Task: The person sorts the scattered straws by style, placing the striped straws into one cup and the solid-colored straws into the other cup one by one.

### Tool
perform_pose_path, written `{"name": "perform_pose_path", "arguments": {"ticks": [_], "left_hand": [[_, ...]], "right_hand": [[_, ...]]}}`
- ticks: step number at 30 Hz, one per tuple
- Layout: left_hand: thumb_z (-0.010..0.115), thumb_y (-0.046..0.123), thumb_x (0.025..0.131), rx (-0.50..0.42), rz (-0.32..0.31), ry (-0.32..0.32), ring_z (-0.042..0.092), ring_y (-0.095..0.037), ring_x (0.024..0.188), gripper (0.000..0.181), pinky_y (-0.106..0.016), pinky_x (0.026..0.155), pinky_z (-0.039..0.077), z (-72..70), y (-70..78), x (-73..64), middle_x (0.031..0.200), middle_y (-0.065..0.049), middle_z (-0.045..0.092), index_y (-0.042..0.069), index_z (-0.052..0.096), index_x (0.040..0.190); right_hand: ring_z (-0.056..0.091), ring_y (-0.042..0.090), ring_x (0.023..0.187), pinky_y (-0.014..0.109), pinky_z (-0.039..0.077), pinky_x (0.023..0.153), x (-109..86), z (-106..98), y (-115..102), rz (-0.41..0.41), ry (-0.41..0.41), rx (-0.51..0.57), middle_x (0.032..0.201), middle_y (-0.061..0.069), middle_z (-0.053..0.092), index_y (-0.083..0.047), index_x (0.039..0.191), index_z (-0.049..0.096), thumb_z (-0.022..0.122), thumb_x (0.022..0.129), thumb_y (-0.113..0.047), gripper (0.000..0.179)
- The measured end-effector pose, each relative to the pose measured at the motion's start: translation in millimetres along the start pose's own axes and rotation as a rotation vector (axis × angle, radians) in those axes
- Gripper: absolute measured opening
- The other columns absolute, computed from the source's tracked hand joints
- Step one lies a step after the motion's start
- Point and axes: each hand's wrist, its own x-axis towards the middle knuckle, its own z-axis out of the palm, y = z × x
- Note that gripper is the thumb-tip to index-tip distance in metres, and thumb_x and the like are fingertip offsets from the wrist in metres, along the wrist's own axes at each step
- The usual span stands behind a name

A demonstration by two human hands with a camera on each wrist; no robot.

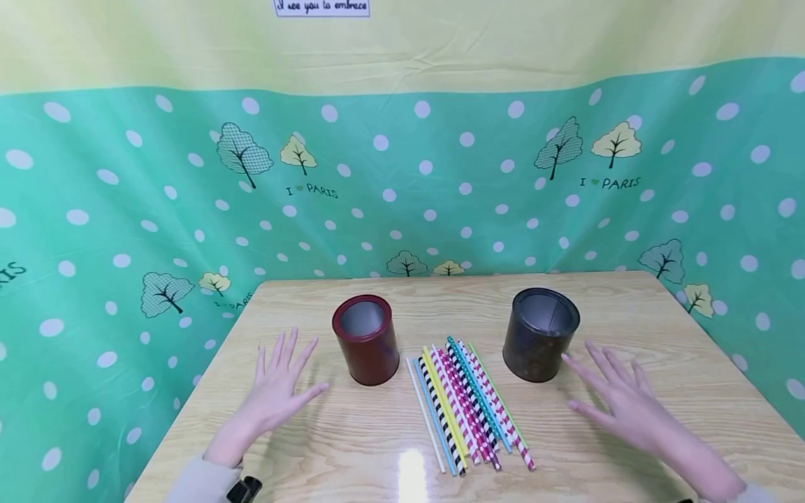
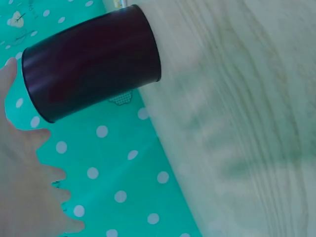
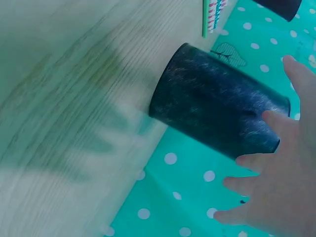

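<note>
The left hand (image 1: 273,397), fingers spread, is left of the dark red can (image 1: 371,358); the right hand (image 1: 631,411), fingers spread, is right of the black can (image 1: 536,348). Straws (image 1: 464,405) lie between on the tabletop (image 1: 352,440).

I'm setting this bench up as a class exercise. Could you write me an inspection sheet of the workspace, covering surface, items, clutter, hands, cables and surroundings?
Surface: light wood-grain table, with a bright patch of glare at the near side.
Job's things: red can and dark can, both upright and open-topped; patterned and plain straws lie side by side, between the cans and reaching toward the person.
Clutter: nothing seen.
Left hand: fingers spread, left of the red can, holding nothing.
Right hand: fingers spread, close by the dark can, holding nothing; contact cannot be told.
Cables: nothing seen.
Surroundings: green and cream cloth with dots and printed trees, behind and beside the table.
</note>
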Motion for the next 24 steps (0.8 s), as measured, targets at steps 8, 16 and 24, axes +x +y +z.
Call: {"name": "perform_pose_path", "arguments": {"ticks": [8,16,24], "left_hand": [[0.056,0.042,0.083,-0.142,0.002,0.023,0.002,-0.039,0.131,0.069,-0.061,0.097,-0.004,-11.6,4.4,10.4,0.144,-0.023,0.01,0.011,0.028,0.139],[0.057,0.032,0.084,-0.263,0.002,0.059,0.01,-0.041,0.129,0.063,-0.063,0.095,0.009,-14.7,3.6,23.8,0.143,-0.022,0.015,0.01,0.03,0.137],[0.056,0.027,0.086,-0.42,-0.023,0.089,0.02,-0.042,0.126,0.056,-0.062,0.093,0.02,-13.3,6.0,33.2,0.139,-0.023,0.024,0.006,0.035,0.134]], "right_hand": [[0.026,0.048,0.12,0.065,0.017,0.091,3.1,-7.6,-17.3,-0.006,-0.029,0.064,0.14,0.022,0.022,-0.027,0.135,0.035,0.059,0.082,-0.037,0.059],[0.043,0.039,0.111,0.058,0.037,0.08,11.6,-7.8,-33.7,-0.085,-0.009,0.13,0.124,0.018,0.046,-0.019,0.126,0.049,0.061,0.082,-0.03,0.047],[0.048,0.032,0.109,0.05,0.041,0.082,29.1,2.2,-38.4,-0.109,-0.09,0.217,0.121,0.011,0.051,-0.016,0.125,0.05,0.056,0.086,-0.032,0.042]]}}
